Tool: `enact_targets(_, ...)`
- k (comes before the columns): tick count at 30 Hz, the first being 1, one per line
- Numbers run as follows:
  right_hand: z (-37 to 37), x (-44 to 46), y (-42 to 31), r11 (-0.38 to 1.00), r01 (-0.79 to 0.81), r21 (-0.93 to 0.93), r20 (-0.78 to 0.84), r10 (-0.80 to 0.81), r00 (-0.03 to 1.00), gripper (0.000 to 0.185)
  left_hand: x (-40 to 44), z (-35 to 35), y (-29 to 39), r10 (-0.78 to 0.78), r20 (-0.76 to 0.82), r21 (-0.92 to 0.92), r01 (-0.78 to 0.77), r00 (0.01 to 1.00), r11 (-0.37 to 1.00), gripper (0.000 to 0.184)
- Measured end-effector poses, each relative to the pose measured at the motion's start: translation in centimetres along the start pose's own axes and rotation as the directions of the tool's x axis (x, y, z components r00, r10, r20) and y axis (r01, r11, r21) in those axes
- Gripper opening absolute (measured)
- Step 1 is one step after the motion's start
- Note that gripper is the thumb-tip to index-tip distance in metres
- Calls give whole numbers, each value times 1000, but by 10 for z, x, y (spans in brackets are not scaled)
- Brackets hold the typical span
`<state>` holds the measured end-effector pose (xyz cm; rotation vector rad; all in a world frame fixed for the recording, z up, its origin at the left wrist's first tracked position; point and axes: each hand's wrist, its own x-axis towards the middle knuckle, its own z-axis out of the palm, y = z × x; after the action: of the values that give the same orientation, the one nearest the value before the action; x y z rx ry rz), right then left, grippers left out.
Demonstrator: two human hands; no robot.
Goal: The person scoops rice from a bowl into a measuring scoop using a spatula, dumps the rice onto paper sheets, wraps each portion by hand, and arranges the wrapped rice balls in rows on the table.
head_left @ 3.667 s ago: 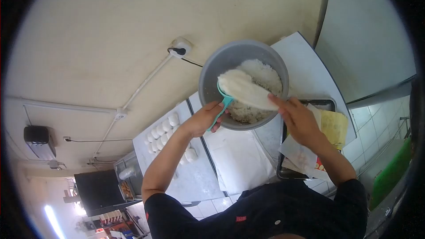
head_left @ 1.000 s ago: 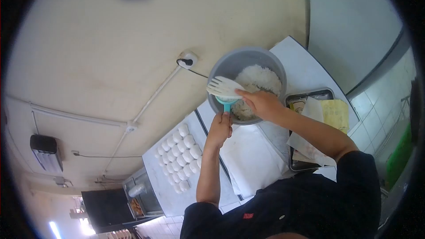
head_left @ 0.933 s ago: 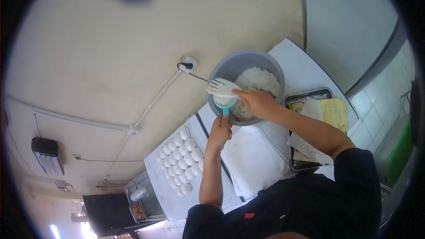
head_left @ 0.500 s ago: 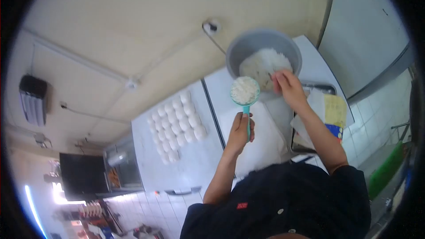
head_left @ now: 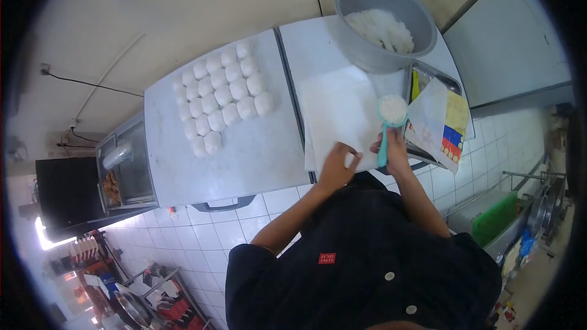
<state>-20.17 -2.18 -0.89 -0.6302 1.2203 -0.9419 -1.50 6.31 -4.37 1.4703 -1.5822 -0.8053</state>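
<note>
My right hand (head_left: 395, 154) grips the turquoise handle of a scoop (head_left: 384, 140), its round cup filled with white flour-like powder (head_left: 393, 110). Close beside it, my left hand (head_left: 337, 167) is empty, thumb and fingers loosely curved and apart, at the front part of the white paper sheets (head_left: 339, 107). Behind the sheets stands a large grey tub (head_left: 391, 58) with more white powder (head_left: 379, 27) inside. Rows of white dough balls (head_left: 223, 95) lie on the left white worktop (head_left: 263, 159).
A metal tray (head_left: 439, 73) with a yellow, blue and red printed packet (head_left: 454, 128) stands to the right of the sheets. A glass-topped case (head_left: 125, 165) adjoins the left end. Tiled floor (head_left: 244, 229) lies in front, and a green board (head_left: 494, 219) is at far right.
The scoop has passed from my left hand to my right hand and moved right, toward my body. My right hand has left the tub. The view has shifted.
</note>
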Motion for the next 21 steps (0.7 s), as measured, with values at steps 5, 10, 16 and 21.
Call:
enact_targets(5, 18, -15, -17, 811, 462, -360, -29, -505, 863, 51, -37, -11, -47, -250, -10, 552, 214, 968, 806, 92)
enact_targets(10, 7, 6, 53, -192, 618, -762, 555, -684, 473, 67, -55, 8, -74, -234, -29, 558, 210, 972, 803, 104)
enact_targets(16, 9, -9, 106, -164, 461, -872, 488, -365, 793, 70, -61, 12, -75, -182, -58, 571, 182, 982, 801, 106)
enact_targets(21, 12, -17, 84, 7, 525, -851, 487, -360, 795, 70, -56, 5, -66, -147, -54, 573, 151, 988, 805, 108)
